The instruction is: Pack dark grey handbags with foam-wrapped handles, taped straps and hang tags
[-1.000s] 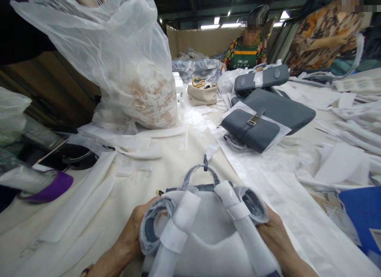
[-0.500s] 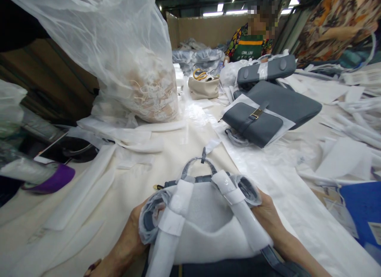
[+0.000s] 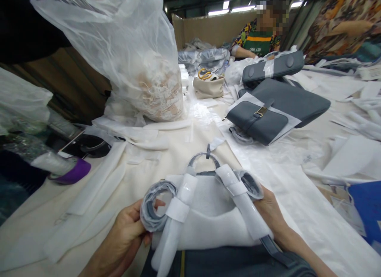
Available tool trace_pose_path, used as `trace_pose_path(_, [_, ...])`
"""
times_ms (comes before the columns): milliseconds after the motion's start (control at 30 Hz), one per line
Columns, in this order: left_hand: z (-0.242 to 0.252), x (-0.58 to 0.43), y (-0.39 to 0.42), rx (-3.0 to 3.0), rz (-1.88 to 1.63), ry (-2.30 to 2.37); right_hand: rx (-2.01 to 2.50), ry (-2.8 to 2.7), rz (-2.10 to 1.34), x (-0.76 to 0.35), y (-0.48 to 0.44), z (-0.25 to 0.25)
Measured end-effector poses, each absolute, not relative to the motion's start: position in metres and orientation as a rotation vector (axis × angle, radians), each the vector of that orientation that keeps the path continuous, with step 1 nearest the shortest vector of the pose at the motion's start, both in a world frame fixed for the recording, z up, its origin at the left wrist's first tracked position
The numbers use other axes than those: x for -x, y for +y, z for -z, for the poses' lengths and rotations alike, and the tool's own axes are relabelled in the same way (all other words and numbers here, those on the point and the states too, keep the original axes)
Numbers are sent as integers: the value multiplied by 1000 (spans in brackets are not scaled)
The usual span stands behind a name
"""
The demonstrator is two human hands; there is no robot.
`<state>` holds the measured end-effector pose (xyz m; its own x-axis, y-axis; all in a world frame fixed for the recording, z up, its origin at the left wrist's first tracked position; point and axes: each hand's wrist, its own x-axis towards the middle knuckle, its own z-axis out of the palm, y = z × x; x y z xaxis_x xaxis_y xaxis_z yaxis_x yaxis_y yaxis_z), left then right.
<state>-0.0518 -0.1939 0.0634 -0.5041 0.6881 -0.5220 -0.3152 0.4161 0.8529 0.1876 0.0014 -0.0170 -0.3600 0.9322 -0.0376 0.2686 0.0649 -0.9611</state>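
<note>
A grey backpack (image 3: 226, 265) lies in front of me, its upper part covered with white foam sheet (image 3: 208, 221) and its straps wrapped in white foam strips. My left hand (image 3: 125, 237) is closed on the rolled-up grey strap coil (image 3: 154, 207) at the bag's left shoulder. My right hand (image 3: 269, 213) grips the bag's right side beside a second plastic-wrapped strap coil (image 3: 250, 183). The wrapped top handle (image 3: 205, 160) arches beyond the bag.
A large clear plastic bag of scraps (image 3: 143, 70) stands at the left back. Grey bags (image 3: 276, 110) lie on foam sheet at the right. A beige pouch with scissors (image 3: 208, 84) sits further back. Two people work across the table (image 3: 166, 158). A blue sheet (image 3: 366, 207) lies at right.
My left hand has pulled out from under the left strap coil and now shows at the bag's left with the coil in it. More of the bag's grey body has come into view.
</note>
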Motion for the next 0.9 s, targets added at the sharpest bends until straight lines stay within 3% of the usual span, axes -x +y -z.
trace_pose_path(200, [-74,51,-203,-494,-1163,1430,1224,-1806,-1218,-190,3,23])
trace_pose_path(500, [-44,49,-213,-727,-927,1382,1198,-1825,-1225,-187,0,13])
trace_pose_path(767, [-52,46,-209,-858,-704,1352,1487,-1891,-1138,-219,-15,-15])
trace_pose_path(900, [-48,47,-210,-889,-676,1347,1392,-1753,-1667,-236,-33,-36])
